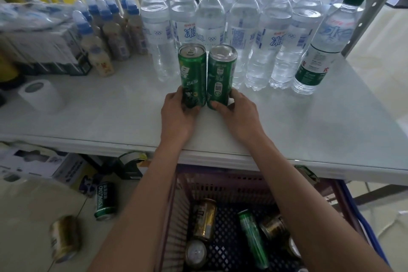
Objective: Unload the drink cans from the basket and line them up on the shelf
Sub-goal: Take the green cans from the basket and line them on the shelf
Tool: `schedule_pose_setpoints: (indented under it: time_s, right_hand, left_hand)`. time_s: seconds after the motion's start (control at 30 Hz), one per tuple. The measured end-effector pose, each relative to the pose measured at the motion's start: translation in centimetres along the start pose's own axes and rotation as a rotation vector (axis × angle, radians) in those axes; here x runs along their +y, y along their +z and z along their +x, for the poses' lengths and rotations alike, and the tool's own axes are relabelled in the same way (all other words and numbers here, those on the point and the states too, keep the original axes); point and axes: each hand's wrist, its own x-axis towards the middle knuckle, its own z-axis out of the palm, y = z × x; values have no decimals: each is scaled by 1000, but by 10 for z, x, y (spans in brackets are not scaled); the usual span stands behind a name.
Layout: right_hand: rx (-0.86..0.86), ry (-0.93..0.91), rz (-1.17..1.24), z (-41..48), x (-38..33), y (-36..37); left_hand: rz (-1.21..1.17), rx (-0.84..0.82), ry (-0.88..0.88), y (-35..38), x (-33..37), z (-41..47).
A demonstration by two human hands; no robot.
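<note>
Left hand (176,115) grips one tall green aluminium can (192,75), right hand (238,112) its twin (220,75), both upright and touching on the white shelf (110,117), apparently starting the row.

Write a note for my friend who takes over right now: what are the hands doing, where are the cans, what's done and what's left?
Left hand: gripping the left green can near its base.
Right hand: gripping the right green can near its base.
Both cans stand upright, side by side, on the shelf, in front of the water bottles.
Done: these two cans are on the shelf, hands not yet off.
Left: several cans lie in the basket, gold and green. Two more lie on the floor at left, a green one and a gold one.
</note>
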Motion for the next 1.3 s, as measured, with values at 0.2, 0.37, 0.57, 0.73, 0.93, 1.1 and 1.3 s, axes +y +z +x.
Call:
schedule_pose_setpoints:
  time_s: [0.2, 0.37, 0.57, 0.73, 0.93, 1.1, 1.3]
  right_hand:
    - [-34, 77, -12, -12, 2, -15]
    - [-30, 157, 84, -53, 16, -47]
    - [-273, 149, 283, -90, 22, -95]
    - [-767, 119, 197, -118, 40, -117]
    - [-1366, 300, -337, -139, 104, -72]
    - [-1291, 433, -487, -143, 149, -43]
    - [-1102, 824, -641, -145, 166, -40]
  left_hand:
    - [-4, 61, -111, -8, 15, -25]
    - [-208, -307, -53, -31, 21, -60]
    - [-207, -832, -18, -56, 26, -90]
    - [45, -1352, -117, -28, 9, -108]
    - [185, -1670, -284, 32, -28, -131]
    - [558, -1602, -16, 70, -60, -165]
    - [684, -1366, 220, 101, -119, -178]
